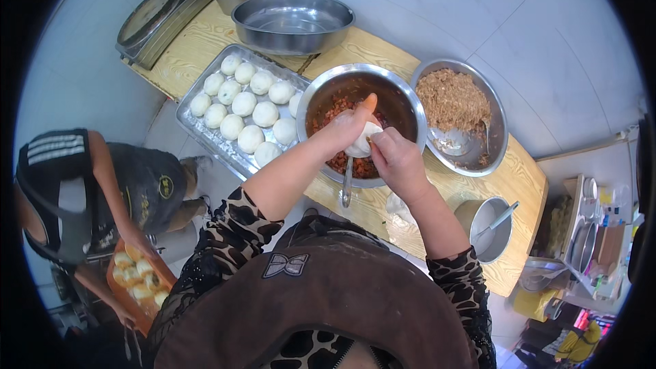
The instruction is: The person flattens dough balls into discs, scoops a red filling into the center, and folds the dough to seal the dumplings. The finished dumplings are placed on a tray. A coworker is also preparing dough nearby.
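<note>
Over a steel bowl (410,113) of chopped reddish filling (335,110), I hold a white dough bun (359,147) between both hands. My left hand (348,125) cups it from the side, with the thumb, stained orange, pointing up. The fingers of my right hand (397,156) pinch the dough at its edge, where a bit of filling shows. A metal spoon (347,184) leans in the bowl, its handle over the near rim. On the floured metal tray (230,159) to the left sit several round buns (244,104) in rows.
Right of the bowl stands a basin (499,156) of brown minced filling (453,97) with a spoon. A pot (505,241) holding a blue-handled utensil is near the table's right end. An oval steel basin (292,46) stands behind. At left, a co-worker (138,184) holds an orange tray (115,279) of buns.
</note>
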`<action>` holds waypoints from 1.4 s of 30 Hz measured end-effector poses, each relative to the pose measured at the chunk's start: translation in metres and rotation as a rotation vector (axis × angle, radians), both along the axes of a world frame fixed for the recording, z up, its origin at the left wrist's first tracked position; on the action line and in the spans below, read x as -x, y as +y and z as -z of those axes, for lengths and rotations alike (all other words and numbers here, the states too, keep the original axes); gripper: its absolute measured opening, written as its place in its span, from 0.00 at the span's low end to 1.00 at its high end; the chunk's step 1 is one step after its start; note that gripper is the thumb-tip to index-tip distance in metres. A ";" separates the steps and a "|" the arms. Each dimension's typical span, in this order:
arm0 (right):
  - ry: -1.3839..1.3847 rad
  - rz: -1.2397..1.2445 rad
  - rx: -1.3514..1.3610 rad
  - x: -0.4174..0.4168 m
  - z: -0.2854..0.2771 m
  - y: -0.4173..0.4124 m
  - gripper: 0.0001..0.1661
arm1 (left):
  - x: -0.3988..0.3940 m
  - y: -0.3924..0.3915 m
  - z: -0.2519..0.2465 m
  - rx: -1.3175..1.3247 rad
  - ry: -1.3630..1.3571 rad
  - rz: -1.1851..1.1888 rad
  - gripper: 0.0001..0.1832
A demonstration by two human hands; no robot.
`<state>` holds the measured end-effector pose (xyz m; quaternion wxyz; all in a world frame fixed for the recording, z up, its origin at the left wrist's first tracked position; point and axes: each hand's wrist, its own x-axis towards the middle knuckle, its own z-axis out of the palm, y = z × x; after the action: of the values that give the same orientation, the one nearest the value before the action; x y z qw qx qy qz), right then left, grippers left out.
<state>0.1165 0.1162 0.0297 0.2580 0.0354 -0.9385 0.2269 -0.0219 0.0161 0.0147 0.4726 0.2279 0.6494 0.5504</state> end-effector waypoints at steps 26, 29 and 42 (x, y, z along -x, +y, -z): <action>-0.008 0.077 0.788 -0.027 0.012 -0.002 0.14 | -0.020 0.002 0.026 -0.251 -0.636 -0.251 0.21; -0.050 0.181 0.852 -0.035 -0.001 -0.014 0.12 | -0.038 0.006 0.013 -0.158 -0.475 -0.361 0.22; 0.173 0.329 0.887 -0.088 0.017 0.010 0.25 | -0.069 0.025 -0.002 -0.150 -0.520 -0.262 0.29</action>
<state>0.2041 0.1260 0.0132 0.3579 -0.2082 -0.7192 0.5579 0.0476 0.0407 0.0167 0.5298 0.0280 0.4880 0.6931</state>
